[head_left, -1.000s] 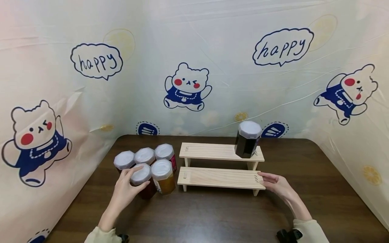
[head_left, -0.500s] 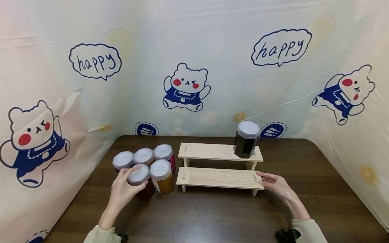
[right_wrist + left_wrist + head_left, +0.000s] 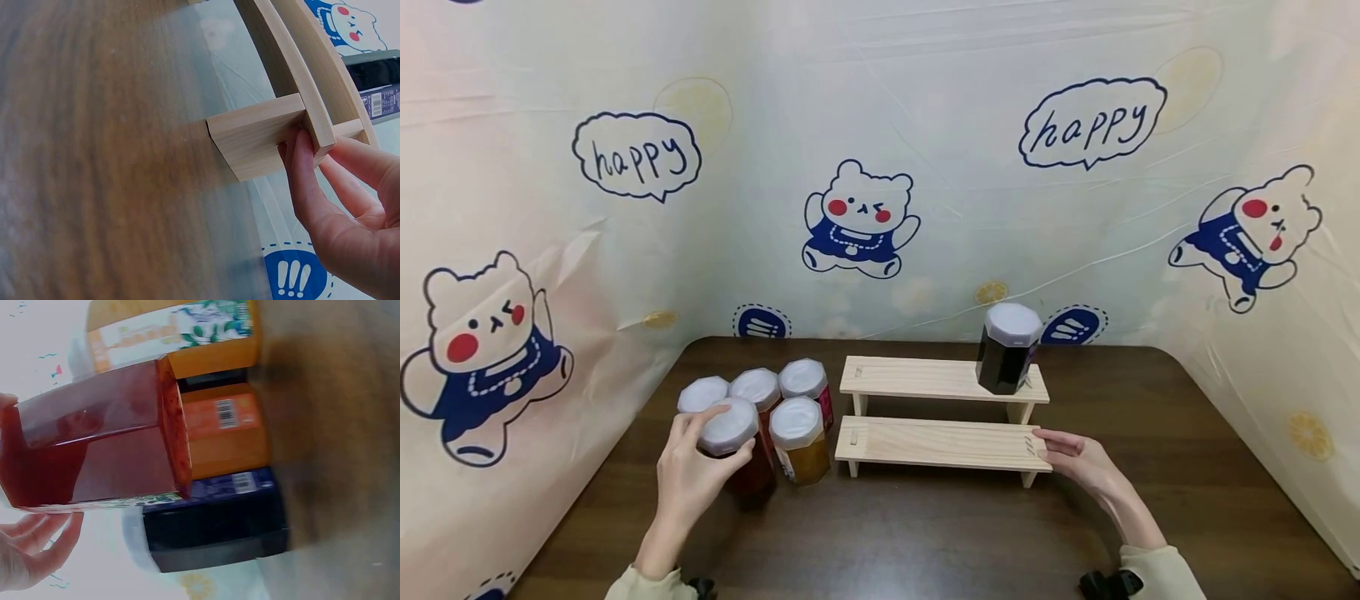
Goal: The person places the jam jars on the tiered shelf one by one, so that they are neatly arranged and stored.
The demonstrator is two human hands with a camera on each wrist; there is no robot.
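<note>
My left hand grips the white octagonal lid of a dark red jar, fingers on the far side and thumb on the near side. In the left wrist view the red jar is raised above the table, its base higher than those of the jars beyond. At the right end of the lower wooden shelf, my right hand pinches the board's corner. The right wrist view shows its thumb and fingers around the board edge, near the leg.
Beside the held jar stand an amber jar and several more white-lidded jars, including one with a pink label. Behind the lower shelf is a higher wooden shelf, bearing a black jar at its right end. A printed curtain hangs behind the table.
My left hand has lifted the red jar off the table and shifted it slightly left, away from the amber jar. My right hand stays on the shelf corner.
</note>
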